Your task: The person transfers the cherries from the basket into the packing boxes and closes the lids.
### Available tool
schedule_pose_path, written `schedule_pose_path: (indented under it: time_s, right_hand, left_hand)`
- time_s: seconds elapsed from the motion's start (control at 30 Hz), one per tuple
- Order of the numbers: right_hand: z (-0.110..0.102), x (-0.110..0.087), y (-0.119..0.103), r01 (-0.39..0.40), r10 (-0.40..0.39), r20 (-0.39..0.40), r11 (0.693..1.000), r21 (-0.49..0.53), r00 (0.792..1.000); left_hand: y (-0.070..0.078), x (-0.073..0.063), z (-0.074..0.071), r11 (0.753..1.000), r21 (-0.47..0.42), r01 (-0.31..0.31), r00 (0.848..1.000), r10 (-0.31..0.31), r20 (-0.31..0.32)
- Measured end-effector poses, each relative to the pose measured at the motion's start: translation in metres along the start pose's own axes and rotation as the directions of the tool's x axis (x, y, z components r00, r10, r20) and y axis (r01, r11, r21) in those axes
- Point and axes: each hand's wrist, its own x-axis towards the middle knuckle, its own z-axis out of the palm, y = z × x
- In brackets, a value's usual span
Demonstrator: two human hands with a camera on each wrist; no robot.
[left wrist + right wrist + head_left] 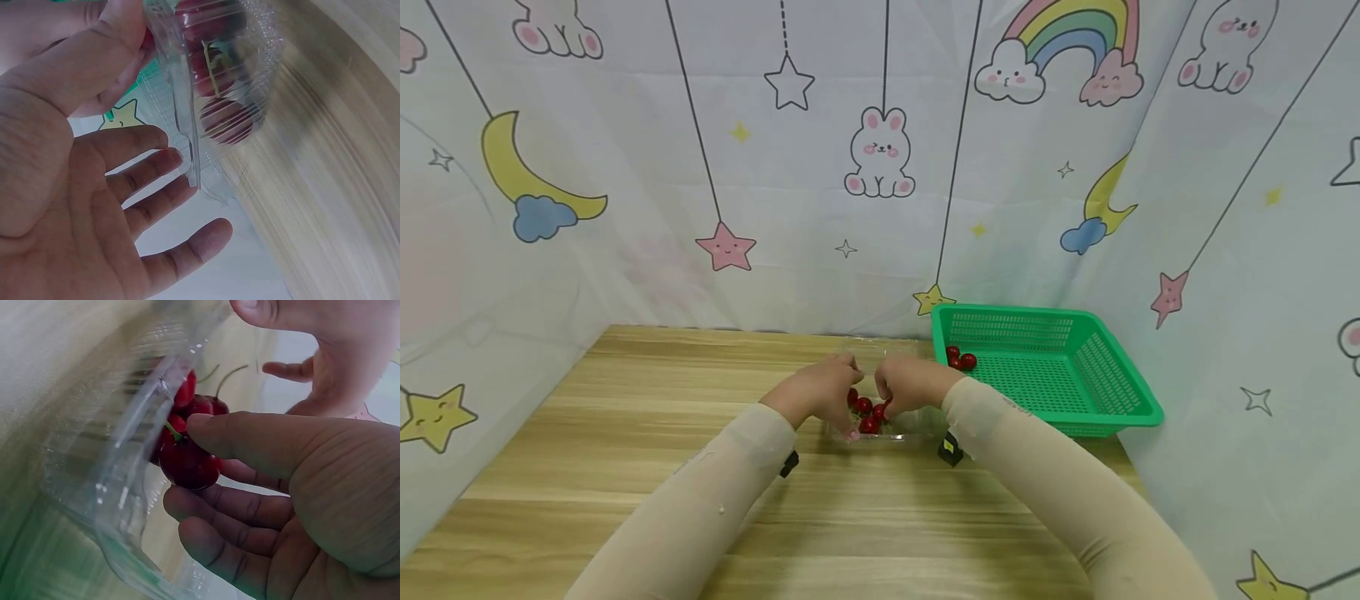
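A clear plastic clamshell box [910,435] lies on the table between both hands, with several dark red cherries [868,425] inside, some with green stems. My right hand [919,383] reaches into it from the right and pinches a cherry [189,465] between thumb and fingers in the right wrist view. At the box's left side is my left hand [826,388]. Its fingers [159,203] are spread and fairly straight by the box's edge in the left wrist view, holding no cherry.
To the right stands a green plastic basket [1048,419] with a few cherries [967,362] in its left corner. The box's raised clear lid [880,343] is behind the hands. A patterned cloth [805,292] hangs along the back and sides of the wooden table [880,525].
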Motion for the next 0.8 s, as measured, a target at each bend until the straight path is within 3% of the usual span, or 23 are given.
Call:
schedule_pose_path:
  time_s: [0.3, 0.4, 0.6, 0.8]
  right_hand:
    - [0.007, -0.001, -0.003, 0.012, -0.012, 0.034, 1.000, 0.006, 0.999]
    - [0.003, -0.004, -0.004, -0.017, 0.016, 0.052, 1.000, 0.013, 0.999]
    - [-0.028, -0.015, 0.006, -0.055, 0.053, 0.035, 0.997, 0.052, 0.998]
    - [-0.065, -0.025, 0.013, -0.096, 0.096, 0.012, 0.995, 0.025, 0.995]
  left_hand:
    - [-0.001, 0.001, 0.001, 1.000, 0.003, 0.002, 1.000, -0.002, 0.005]
    - [-0.001, 0.001, 0.001, 1.000, 0.006, 0.001, 1.000, -0.001, 0.007]
    - [-0.001, 0.003, 0.002, 1.000, 0.004, 0.007, 1.000, -0.007, 0.013]
    - [0.000, 0.003, 0.001, 1.000, -0.005, 0.015, 1.000, -0.015, 0.016]
